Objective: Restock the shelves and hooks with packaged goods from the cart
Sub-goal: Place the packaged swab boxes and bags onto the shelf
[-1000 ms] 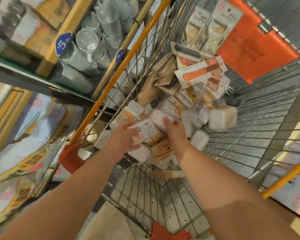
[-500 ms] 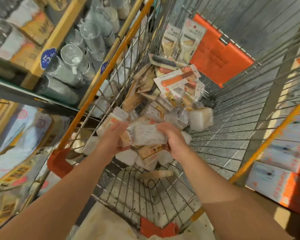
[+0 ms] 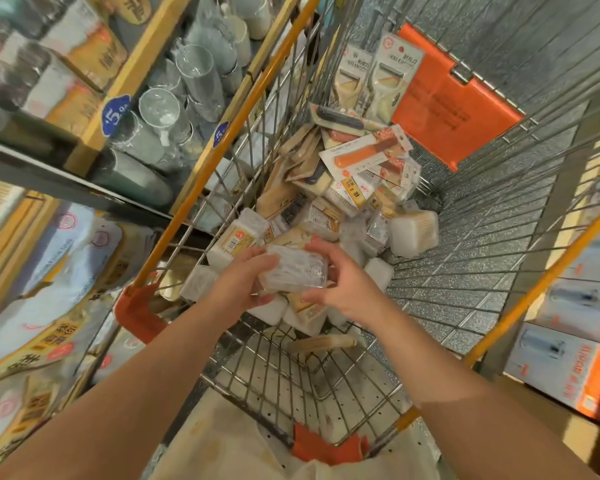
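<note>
The near end of the clear packet (image 3: 293, 270) is being covered by the left hand (image 3: 243, 282), its far corner by the right hand (image 3: 343, 284). Lower boxes in the cart (image 3: 326, 375) are being hidden beneath the heap. Print on the peeler cards (image 3: 371, 77) is being rendered too small to read. The shelf goods (image 3: 32, 271) at left are being blurred and cut off by the frame edge.

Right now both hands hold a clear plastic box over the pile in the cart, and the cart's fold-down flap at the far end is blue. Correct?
Not quite. The flap at the far end of the cart is orange, not blue, as the head view shows. The rest stands: the left hand and right hand both hold the clear plastic box over the pile.
</note>
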The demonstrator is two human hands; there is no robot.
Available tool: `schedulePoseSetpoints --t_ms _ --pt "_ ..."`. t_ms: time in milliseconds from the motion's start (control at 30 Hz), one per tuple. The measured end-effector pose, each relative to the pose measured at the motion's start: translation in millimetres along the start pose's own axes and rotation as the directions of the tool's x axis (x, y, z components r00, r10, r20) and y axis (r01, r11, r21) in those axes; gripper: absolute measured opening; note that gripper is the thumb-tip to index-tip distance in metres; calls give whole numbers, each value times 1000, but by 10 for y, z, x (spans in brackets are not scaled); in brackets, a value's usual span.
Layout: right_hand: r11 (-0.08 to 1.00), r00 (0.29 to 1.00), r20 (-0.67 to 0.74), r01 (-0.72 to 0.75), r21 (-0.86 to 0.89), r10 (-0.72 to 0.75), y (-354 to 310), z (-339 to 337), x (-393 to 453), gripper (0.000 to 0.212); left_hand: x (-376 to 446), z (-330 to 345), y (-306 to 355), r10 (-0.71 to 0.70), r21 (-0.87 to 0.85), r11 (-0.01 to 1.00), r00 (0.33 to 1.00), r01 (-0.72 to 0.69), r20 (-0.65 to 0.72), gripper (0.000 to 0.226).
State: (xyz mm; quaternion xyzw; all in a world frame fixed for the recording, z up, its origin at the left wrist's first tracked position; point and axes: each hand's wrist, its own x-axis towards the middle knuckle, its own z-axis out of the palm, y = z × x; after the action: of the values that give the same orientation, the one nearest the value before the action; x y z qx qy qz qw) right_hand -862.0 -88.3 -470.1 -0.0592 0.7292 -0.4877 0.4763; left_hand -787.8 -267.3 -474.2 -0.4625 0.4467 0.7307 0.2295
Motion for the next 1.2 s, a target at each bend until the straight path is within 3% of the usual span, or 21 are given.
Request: schedulePoseSetpoints --t_ms 67,167,267,333,433,500,600,667,733,767,833,933,1033,1100,1200 --pt "1000 1000 -30 -10 24 11 -27 1 -13 65 5 26 -18 6 -21 1000 1000 -6 6 19" --pt "994 998 -58 -15 109 21 -57 -57 -31 38 34 76 -42 6 28 1000 996 -4 -88 33" --pt "978 970 -173 -146 150 171 -101 -131 -22 18 41 84 -67 33 18 999 989 -31 -141 32" --pt "936 914 -205 -329 128 349 -84 -202 6 40 24 75 -56 46 -19 999 988 -50 -148 25" --pt "842 833 -130 -538 37 538 -49 -245 41 75 -22 90 -32 56 -37 998 995 -59 -85 15" --pt "801 801 -120 -596 -60 587 -79 -226 44 80 -52 132 -37 64 21 998 998 -63 -21 17" --pt "796 805 -187 -589 -137 563 -107 -124 120 82 -81 207 -78 77 155 985 997 -80 24 16" --pt "798 824 -207 -564 -212 527 -82 -48 181 115 -87 223 -110 72 190 979 997 -75 24 15" --pt "806 836 -230 -544 -234 498 -83 5 187 123 -95 212 -129 67 198 977 997 -75 45 13" --pt "808 837 -240 -541 -233 491 -95 20 179 114 -93 197 -138 75 227 970 995 -89 68 13" --pt "822 850 -263 -517 -240 457 -73 43 200 91 -74 163 -158 85 311 944 991 -114 105 34" --pt "827 839 -255 -530 -187 480 -27 113 247 87 -35 147 -175 71 353 930 993 -102 98 60" --pt "790 764 -207 -600 121 612 67 27 356 77 41 109 -190 71 342 937 997 -74 22 57" --pt "777 753 -215 -560 288 622 171 -155 467 74 115 63 -200 54 296 954 998 -42 -33 51" --pt "844 736 -413 -461 275 537 417 -395 682 69 219 24 -194 25 226 974 993 2 -116 46"
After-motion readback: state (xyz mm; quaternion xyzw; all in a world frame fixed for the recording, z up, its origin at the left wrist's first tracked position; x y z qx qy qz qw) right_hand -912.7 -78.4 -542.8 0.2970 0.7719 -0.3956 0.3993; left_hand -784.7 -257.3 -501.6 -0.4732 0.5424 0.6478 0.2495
